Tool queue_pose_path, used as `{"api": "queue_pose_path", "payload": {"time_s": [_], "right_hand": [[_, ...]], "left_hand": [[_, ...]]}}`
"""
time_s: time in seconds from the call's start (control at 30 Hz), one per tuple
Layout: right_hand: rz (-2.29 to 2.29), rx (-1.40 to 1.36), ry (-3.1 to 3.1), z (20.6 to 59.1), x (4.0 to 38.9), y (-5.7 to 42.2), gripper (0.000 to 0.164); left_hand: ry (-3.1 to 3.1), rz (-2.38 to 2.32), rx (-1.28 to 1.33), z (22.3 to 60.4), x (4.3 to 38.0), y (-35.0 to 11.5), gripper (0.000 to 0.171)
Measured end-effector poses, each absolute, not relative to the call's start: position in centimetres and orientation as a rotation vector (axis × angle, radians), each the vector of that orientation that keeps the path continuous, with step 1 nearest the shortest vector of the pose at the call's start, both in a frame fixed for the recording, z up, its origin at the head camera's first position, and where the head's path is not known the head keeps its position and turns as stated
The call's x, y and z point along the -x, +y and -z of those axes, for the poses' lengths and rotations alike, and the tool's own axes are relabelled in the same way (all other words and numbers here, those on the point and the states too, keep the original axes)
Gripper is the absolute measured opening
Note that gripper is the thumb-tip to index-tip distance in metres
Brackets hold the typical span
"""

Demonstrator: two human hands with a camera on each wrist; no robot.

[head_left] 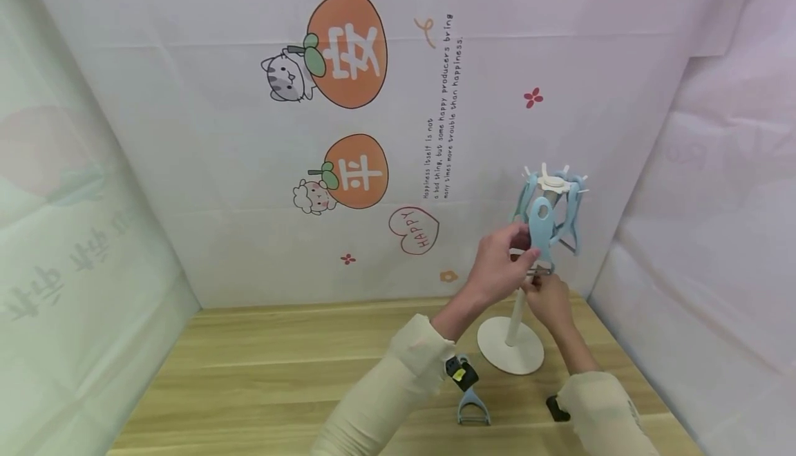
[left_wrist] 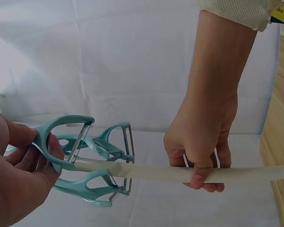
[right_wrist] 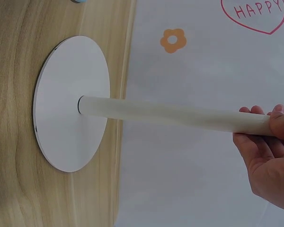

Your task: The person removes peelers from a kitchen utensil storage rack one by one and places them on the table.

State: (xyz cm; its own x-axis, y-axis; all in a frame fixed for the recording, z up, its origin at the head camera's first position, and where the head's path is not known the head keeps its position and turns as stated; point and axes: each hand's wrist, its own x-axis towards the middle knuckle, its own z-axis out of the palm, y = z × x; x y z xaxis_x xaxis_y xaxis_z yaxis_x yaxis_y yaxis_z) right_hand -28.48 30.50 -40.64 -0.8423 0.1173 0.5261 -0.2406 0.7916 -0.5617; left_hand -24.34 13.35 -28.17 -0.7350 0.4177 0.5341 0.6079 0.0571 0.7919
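One light-blue peeler (head_left: 539,224) is pinched between the thumb and fingers of the left hand (head_left: 500,264), just below the white hooked crown (head_left: 552,182) of one stand; whether it is touched by a hook cannot be told. Its smooth, rounded handle is pierced by one oval hole, and one thin metal blade (left_wrist: 81,143) is set across its forked head. At least three hanging peelers (head_left: 575,215) are borne by the crown, their exact number obscured by overlap. The slim, round white pole (right_wrist: 170,114) is gripped by the right hand (head_left: 551,298), above one flat disc base (right_wrist: 66,113). One further peeler (head_left: 470,397) is laid on the wood-grained table (head_left: 280,373), partly hidden by a black wrist device (head_left: 461,374)
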Motion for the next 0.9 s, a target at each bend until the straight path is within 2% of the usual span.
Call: {"api": "queue_pose_path", "payload": {"time_s": [0.23,0.63,0.77,0.9], "right_hand": [[-0.903,-0.01,-2.483,40.7,28.6,30.6,0.016],[-0.864,-0.088,-2.443,40.5,28.4,30.7,0.017],[-0.902,-0.098,-2.454,40.4,28.2,30.6,0.022],[-0.941,-0.073,-2.451,40.6,28.2,30.5,0.017]], "left_hand": [[-2.142,1.806,1.026,29.5,24.4,12.9,0.017],[-2.18,1.845,0.959,31.9,24.5,12.0,0.016],[-2.21,1.84,0.925,32.7,24.3,11.5,0.014],[-2.229,1.858,0.913,33.5,24.2,11.0,0.015]]}}
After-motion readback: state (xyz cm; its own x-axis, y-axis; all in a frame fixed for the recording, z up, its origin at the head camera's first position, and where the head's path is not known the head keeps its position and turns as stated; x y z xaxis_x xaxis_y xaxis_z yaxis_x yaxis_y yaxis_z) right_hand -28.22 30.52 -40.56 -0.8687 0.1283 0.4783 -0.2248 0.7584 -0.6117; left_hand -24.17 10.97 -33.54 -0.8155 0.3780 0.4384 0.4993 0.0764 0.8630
